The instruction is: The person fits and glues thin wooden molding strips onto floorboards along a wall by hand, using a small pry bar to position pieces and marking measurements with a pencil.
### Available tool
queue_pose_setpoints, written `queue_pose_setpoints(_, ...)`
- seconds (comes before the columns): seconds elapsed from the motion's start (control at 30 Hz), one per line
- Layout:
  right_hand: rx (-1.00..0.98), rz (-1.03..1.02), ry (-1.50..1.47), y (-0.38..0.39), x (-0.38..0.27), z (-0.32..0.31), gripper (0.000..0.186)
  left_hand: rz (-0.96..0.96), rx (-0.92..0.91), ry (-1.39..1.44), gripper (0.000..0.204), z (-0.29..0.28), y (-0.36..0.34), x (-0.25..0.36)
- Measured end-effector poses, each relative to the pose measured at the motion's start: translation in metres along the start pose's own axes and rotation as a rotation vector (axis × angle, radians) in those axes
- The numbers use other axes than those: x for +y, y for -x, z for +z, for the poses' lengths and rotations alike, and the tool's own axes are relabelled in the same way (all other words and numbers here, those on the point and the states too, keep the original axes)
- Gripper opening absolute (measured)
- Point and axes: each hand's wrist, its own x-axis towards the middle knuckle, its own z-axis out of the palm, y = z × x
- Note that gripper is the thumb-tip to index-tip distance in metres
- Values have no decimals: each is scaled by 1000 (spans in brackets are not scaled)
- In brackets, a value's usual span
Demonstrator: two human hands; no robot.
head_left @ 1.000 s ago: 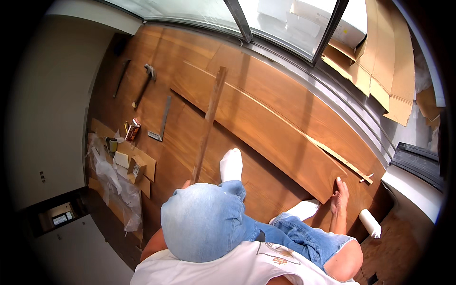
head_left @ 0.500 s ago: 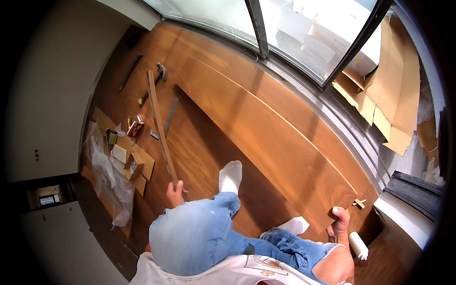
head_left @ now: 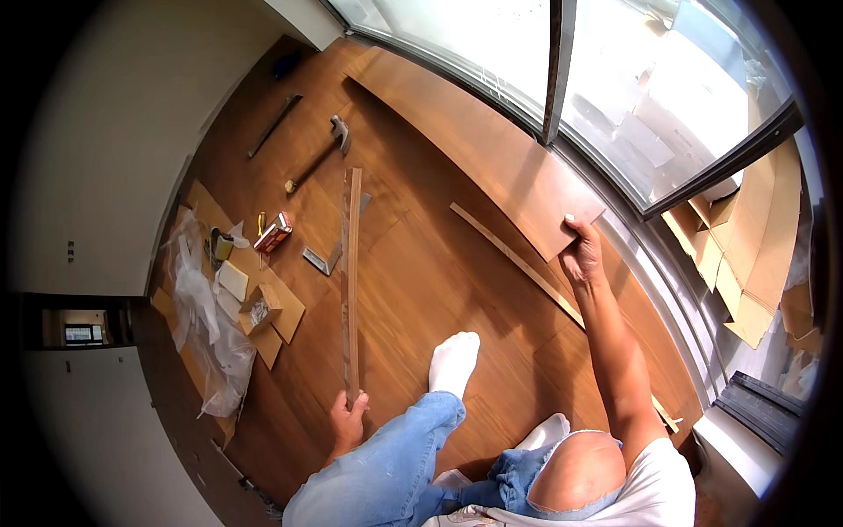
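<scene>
Head view: along the window (head_left: 457,39), the wide plank (head_left: 483,140) is gripped at its near end by the fingers of the right hand (head_left: 582,253), the narrow strip (head_left: 351,281) by those of the left hand (head_left: 349,418). In the open cardboard box (head_left: 267,321), small grey pieces (head_left: 258,311) are contained.

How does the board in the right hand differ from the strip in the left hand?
The board is much wider than the strip. The board slants across the picture, while the strip points almost straight up it. Both are long and brown, each gripped near one end: the board by the right hand, the strip by the left.
</scene>
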Motion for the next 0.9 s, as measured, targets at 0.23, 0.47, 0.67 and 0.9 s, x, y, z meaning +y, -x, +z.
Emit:
queue_pose_setpoints(0.23, -14, 17, 84, -69, 1, -33, 9, -6, -118, -235, 25, -1, 23, -31)
queue_pose_setpoints(0.47, 147, 123, 563, -52, 12, -24, 37, -9, -172, -211, 21, -9, 9, -31)
queue_pose_setpoints(0.67, 205, -55, 1443, -34, -40, -27, 54, 199, -319, -372, 23, 6, -40, 18)
queue_pose_setpoints(0.9, 323, -495, 1624, 117, -75, -103, 31, 379, -426, -624, 21, 20, -69, 84)
